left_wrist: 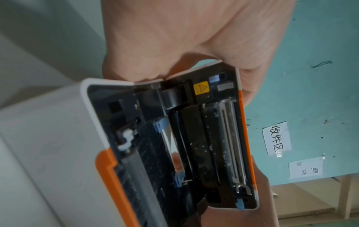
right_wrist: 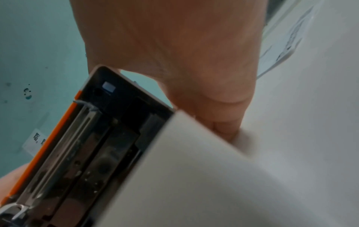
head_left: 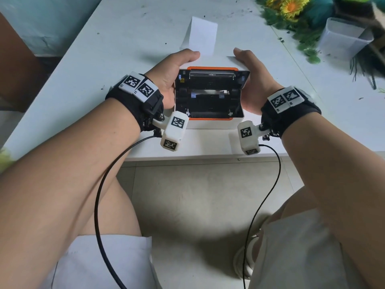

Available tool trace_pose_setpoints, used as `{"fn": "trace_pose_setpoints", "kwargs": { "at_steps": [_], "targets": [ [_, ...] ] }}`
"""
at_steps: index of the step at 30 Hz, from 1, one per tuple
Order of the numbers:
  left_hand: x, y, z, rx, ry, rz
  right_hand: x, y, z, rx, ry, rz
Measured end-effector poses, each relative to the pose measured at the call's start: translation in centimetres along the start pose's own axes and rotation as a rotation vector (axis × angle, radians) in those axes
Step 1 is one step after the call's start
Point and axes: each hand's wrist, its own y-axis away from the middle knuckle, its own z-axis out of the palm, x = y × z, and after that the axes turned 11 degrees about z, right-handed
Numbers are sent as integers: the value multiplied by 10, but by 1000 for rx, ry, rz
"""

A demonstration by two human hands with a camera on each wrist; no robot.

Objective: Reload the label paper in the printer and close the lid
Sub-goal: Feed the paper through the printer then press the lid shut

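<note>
Printer: the white printer [head_left: 210, 122] with orange trim sits near the front edge of the worktop [head_left: 129, 38], straight ahead of you, between your two hands.
Lid: the lid [head_left: 212, 77] is raised and tilted toward you, so its dark underside with the metal bar shows; the yellow warning sticker [left_wrist: 201, 89] sits at its left end.
Paper bay: the bay below the lid looks dark, and a pale strip crosses it between two small blue guides [left_wrist: 161, 123]; you cannot tell from these views whether that strip is label paper.
Label paper: a white strip of label paper [head_left: 201, 35] lies on the worktop just beyond the printer, running away from you.
Left grip: your left hand [head_left: 173, 80] cups the left end of the lid, thumb curled over its far top edge, palm against the side; it has hold of the lid.
Right grip: your right hand [head_left: 253, 84] mirrors it on the right end, thumb over the top edge, fingers wrapped behind and under; it too holds the lid.
Far right: artificial sunflowers [head_left: 291, 7] and green foliage lie on the worktop, with a clear plastic container [head_left: 343, 38] beside them.
Wall: paper notices [left_wrist: 276, 138] are stuck to the teal wall behind the worktop.
</note>
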Motion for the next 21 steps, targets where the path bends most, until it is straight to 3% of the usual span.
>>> {"fn": "trace_pose_setpoints", "kwargs": {
  "at_steps": [21],
  "targets": [
    [0, -5, -2, 10, -40, 21, 1, 1, 8, 61, -84, -27]
  ]
}}
